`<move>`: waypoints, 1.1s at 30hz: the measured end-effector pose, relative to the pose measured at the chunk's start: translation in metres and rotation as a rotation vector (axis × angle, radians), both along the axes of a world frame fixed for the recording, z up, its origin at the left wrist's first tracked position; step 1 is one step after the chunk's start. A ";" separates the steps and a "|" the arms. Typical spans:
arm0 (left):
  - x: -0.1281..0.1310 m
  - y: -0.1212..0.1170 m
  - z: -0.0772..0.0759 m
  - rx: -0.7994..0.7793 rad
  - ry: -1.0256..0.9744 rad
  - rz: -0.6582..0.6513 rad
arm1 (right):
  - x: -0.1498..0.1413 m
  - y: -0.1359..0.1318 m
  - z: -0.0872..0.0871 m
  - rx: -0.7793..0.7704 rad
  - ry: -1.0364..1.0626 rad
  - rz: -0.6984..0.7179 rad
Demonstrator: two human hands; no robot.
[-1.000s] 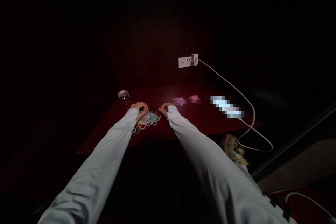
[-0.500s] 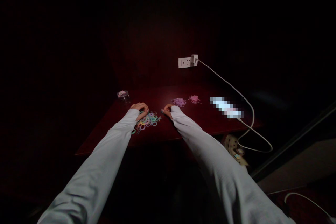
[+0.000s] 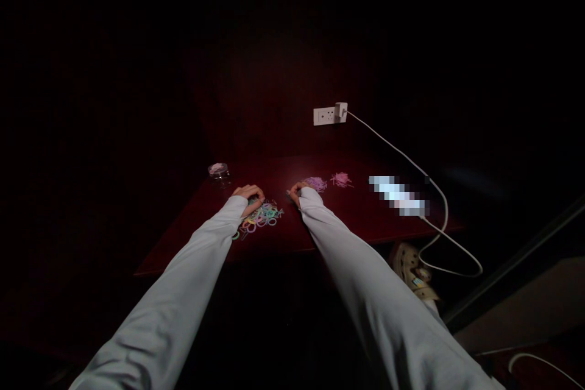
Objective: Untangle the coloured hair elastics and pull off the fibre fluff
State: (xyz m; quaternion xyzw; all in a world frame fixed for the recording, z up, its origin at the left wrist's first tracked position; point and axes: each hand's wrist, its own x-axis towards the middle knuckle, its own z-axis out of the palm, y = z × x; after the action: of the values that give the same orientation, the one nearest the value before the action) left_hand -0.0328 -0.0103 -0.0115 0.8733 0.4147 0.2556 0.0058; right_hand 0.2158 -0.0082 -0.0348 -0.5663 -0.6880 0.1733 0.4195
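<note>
A mixed heap of small coloured bands (image 3: 267,214), in green, yellow and purple, lies near the table's front edge. My left hand (image 3: 249,194) curls over the heap's upper left side, thumb and fingers drawn together; whatever they pinch is too small to name. To the right of the heap, my right hand (image 3: 298,189) is bent with its fingertips closed. A tiny bluish bit shows at those fingertips, its kind unclear. Just beyond the right hand sits a pile of thin purple pieces (image 3: 317,183), partly covered by it. A pile of pink pieces (image 3: 340,180) lies farther right.
At the back left of the dark red table (image 3: 183,237) stands a clear jar (image 3: 218,171) with something pale pink on top. A blurred-out lit device (image 3: 397,195) lies right, its white cable (image 3: 388,140) running to a wall socket (image 3: 325,116). A clog (image 3: 411,271) shows below the table.
The whole scene sits slightly lower and farther right as the view shifted. My right hand has moved a little away from me, closer to the purple pile. The left hand stays at the heap.
</note>
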 end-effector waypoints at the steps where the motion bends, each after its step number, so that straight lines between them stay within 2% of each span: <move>1: 0.001 -0.001 0.000 0.012 0.002 -0.003 | -0.003 0.003 0.001 0.010 -0.019 -0.021; 7: 0.004 -0.002 0.003 0.088 -0.022 0.044 | -0.020 0.030 0.001 0.046 -0.090 -0.066; 15: 0.006 -0.003 0.003 0.078 0.023 0.005 | -0.025 0.058 0.001 -0.013 -0.073 -0.001; 24: 0.004 -0.007 0.005 0.060 -0.013 0.030 | -0.005 0.032 -0.002 -0.034 0.062 0.237; 28: 0.002 -0.007 0.004 0.032 -0.003 -0.001 | -0.005 0.021 0.001 0.002 0.044 0.251; 33: 0.001 -0.006 0.004 0.038 0.016 0.002 | -0.009 0.014 0.003 0.035 -0.138 0.225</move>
State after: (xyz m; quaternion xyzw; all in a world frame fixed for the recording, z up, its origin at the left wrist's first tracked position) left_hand -0.0322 -0.0163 -0.0073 0.8749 0.4108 0.2563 -0.0146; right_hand 0.2064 0.0063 -0.0320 -0.4886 -0.7774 0.1679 0.3589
